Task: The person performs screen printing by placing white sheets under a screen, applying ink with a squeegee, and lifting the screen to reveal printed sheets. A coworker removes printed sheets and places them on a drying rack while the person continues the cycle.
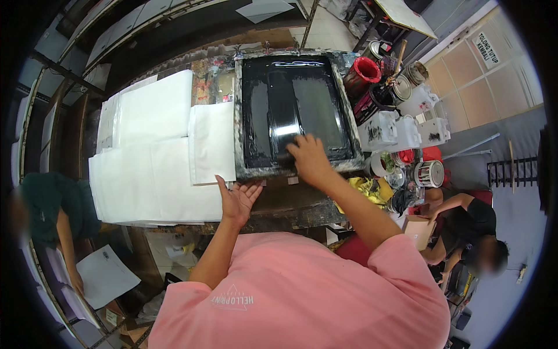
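Note:
A screen-printing frame [239, 116] with a pale, ink-stained rim lies on the worktable. Wet black ink [282, 104] coats its mesh, with a glossy darker band running lengthwise. Over the frame's near end is my right hand [311, 157], its fingers curled down at the end of that band; what they grip is hidden against the black. My left hand [239, 203] is palm up with fingers spread, just below the frame's near left corner and holding nothing. White sheets [212, 142] reach right up to the frame's left side, close to this hand.
Stacks of white sheets [133, 174] cover the table's left part. Ink cans, a red pot [363, 72], white jugs [381, 131] and a yellow cloth [372, 192] crowd the right side. One person [58, 209] handles a sheet at left; another [465, 227] sits at right with a box.

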A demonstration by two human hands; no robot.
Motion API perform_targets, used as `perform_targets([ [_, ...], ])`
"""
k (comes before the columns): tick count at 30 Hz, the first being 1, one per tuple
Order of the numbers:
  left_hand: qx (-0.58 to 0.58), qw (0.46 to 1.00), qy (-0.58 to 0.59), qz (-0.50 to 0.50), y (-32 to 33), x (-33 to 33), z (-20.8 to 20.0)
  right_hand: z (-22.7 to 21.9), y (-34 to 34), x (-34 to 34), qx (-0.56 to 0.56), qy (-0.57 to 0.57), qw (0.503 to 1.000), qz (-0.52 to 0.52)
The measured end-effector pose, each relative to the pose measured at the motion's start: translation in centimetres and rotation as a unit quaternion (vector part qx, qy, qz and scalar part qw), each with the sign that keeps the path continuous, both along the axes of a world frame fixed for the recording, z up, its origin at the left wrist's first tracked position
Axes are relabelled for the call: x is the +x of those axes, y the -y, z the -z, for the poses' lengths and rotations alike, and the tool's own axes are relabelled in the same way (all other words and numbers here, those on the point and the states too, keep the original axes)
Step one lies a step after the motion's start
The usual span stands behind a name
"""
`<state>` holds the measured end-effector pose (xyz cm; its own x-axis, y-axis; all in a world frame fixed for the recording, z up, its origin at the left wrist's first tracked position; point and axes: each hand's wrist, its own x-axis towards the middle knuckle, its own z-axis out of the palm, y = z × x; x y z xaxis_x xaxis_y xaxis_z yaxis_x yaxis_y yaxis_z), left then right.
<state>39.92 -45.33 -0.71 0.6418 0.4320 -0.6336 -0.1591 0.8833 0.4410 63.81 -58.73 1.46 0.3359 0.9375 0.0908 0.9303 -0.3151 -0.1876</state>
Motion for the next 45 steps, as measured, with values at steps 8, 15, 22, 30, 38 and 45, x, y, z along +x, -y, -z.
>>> perform_targets([
  [8,-0.046,0.993,-0.062,0.087,-1.3,-0.8,8.0,6.4,0.3,-2.7,-0.032,-0.003,0.999,0.033],
  [15,-0.059,0.987,-0.093,0.115,-1.7,-0.8,6.5,9.7,-13.7,10.2,0.040,0.053,0.993,0.093],
  [22,-0.006,0.993,-0.059,0.103,-1.0,-1.4,4.0,5.0,-10.4,9.3,-0.093,0.021,0.995,0.004],
  [30,0.122,0.987,0.063,0.087,-2.4,-1.6,-3.0,-9.5,-1.3,-0.5,-0.009,-0.022,0.999,0.032],
  [38,0.647,0.721,-0.141,0.206,-6.2,1.4,-3.6,-17.9,-8.3,4.8,0.249,0.148,0.956,0.053],
  [45,0.714,0.386,-0.492,0.316,-3.7,-6.2,9.2,-20.8,-10.4,6.6,0.230,0.149,0.959,0.068],
])
